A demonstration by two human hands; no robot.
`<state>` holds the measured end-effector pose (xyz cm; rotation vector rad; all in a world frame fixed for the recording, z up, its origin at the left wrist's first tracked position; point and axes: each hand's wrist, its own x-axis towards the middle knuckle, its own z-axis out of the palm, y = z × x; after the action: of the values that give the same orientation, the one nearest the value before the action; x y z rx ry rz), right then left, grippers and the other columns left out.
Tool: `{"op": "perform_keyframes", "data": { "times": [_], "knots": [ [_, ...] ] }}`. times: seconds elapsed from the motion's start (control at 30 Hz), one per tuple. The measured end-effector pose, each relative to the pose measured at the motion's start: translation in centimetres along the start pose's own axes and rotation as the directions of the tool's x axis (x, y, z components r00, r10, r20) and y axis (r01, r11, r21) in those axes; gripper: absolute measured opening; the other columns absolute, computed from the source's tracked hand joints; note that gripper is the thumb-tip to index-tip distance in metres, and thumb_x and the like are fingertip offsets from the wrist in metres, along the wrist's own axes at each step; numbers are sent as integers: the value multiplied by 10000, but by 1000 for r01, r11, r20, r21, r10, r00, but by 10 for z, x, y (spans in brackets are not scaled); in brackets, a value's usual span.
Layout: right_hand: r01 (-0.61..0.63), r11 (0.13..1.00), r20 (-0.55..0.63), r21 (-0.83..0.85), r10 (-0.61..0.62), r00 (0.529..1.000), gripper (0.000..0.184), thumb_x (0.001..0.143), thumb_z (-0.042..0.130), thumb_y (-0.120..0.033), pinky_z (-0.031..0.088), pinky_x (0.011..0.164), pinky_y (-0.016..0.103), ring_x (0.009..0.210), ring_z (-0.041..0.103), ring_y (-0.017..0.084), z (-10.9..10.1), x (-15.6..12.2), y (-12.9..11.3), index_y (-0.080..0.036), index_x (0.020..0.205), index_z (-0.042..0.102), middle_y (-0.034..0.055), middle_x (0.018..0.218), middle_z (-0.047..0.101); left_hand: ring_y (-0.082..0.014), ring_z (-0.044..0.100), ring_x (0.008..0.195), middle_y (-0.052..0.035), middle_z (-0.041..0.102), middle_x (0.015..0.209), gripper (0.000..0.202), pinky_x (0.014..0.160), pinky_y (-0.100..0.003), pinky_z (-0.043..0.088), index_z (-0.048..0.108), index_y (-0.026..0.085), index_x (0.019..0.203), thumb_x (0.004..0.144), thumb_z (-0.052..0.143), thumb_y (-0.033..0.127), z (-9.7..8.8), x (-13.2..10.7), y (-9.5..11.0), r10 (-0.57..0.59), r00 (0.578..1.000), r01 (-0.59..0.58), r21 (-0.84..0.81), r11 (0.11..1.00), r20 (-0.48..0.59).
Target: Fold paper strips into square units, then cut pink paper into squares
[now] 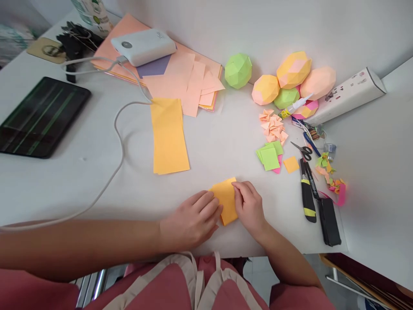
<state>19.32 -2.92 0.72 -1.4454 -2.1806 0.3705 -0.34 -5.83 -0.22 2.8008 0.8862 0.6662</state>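
Here, curled hands (192,221) (249,206) on orange paper (227,200)

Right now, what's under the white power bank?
A purple sheet shows past its near edge, and peach paper spreads around both. How far either runs beneath, or whether anything else lies there, can't be seen: the power bank covers it.

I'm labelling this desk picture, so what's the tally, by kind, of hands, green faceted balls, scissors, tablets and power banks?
Hands: 2, the left hand and right hand, both on the folded orange paper
Green faceted balls: 2
Scissors: 1
Tablet: 1
Power bank: 1
Total: 7
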Motion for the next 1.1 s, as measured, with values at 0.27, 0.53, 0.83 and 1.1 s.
{"op": "perform_keyframes", "data": {
  "times": [0.27,0.53,0.83,1.1],
  "knots": [
    [30,999,48,13,-30,998,242,912,396,-110,503,613,257,728,604,136,-3,-3,-1,-182,1025,597,58,867,603,-305,536,1049,-161,594,1062,376,948,-453,407,585,63,1115,895,460,341,-3,-9,18,-77,984,57,126,990,160],
    [30,1000,54,-1,-30,998,244,912,392,-101,491,579,251,686,588,130,-3,-6,-5,-176,1031,592,57,837,604,-410,422,1258,-241,532,1254,574,1044,-528,329,554,37,1209,848,532,482,-1,-12,19,-161,971,137,139,981,175],
    [22,995,69,-96,-15,997,308,891,379,-85,483,532,253,645,589,132,-5,-14,-12,-177,1083,601,64,847,623,-411,452,1236,-265,529,1279,624,1030,-512,353,569,7,1214,853,522,514,0,-14,20,-133,978,101,194,976,163],
    [21,999,42,-49,-19,999,333,905,375,-92,497,542,257,637,584,129,-1,-13,-9,-182,1133,602,58,822,611,-367,428,1257,-232,504,1306,544,1061,-488,326,535,16,1229,875,484,425,0,-12,17,-158,974,147,76,986,161]
  ]
}}
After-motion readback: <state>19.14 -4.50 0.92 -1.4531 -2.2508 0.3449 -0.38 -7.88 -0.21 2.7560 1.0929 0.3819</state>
